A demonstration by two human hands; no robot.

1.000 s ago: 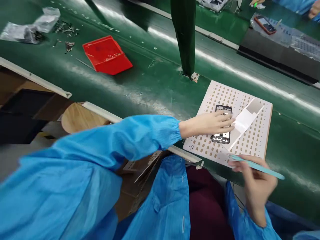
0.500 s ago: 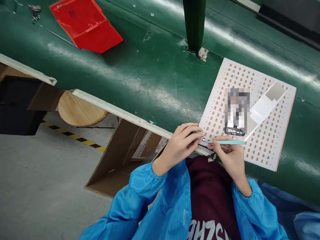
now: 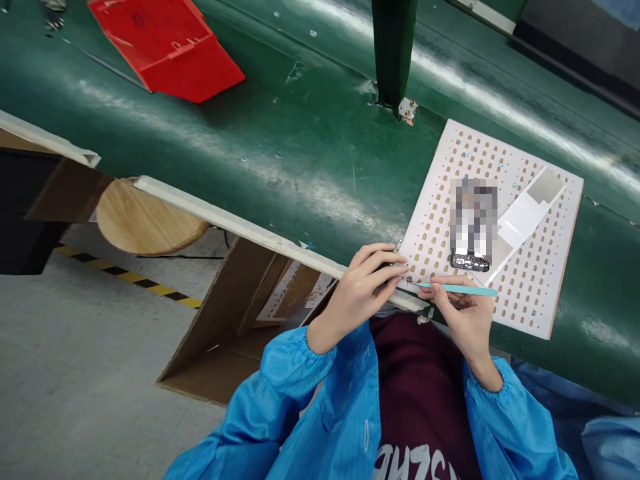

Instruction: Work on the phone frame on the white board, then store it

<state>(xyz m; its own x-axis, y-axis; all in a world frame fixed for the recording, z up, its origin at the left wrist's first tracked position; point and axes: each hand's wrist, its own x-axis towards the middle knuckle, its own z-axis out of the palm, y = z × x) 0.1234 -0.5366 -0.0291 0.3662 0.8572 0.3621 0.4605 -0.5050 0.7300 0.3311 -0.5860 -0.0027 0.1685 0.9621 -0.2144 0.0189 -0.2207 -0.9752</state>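
Green belt-covered tabletop [image 3: 300, 143] slants across the view beyond the fingers [image 3: 380, 257], and grey concrete floor [image 3: 80, 380] spreads far to their left, crossed by a yellow-and-black hazard stripe [image 3: 131, 283]. Left of the fingers, below the tabletop's edge, stand a brown cardboard sheet [image 3: 215, 333] and a round wooden stool seat [image 3: 147, 217]. A long white rail [image 3: 240, 227] edges the tabletop and passes just under the left hand [image 3: 357, 290]. Well beyond the fingers lie a red plastic tray [image 3: 165, 53] and a dark green upright post [image 3: 394, 47]. Blue smock sleeves [image 3: 295, 393] with gathered cuffs run up to both wrists, over a maroon printed shirt [image 3: 420, 380].

Just past the fingertips, a square white perforated board [image 3: 535, 293] rests on the tabletop. It carries a long white strip [image 3: 523, 217] and a pixelated flat object [image 3: 473, 220], too blurred to name, whose dark end sits just above the right hand [image 3: 463, 327]. The left fingers curl closed at the board's near edge around something small and shiny, too small to identify. The right fingers grip slim teal tweezers [image 3: 455, 289], their tip reaching left to a tiny dark part [image 3: 409, 281] on the board, near the left fingertips.
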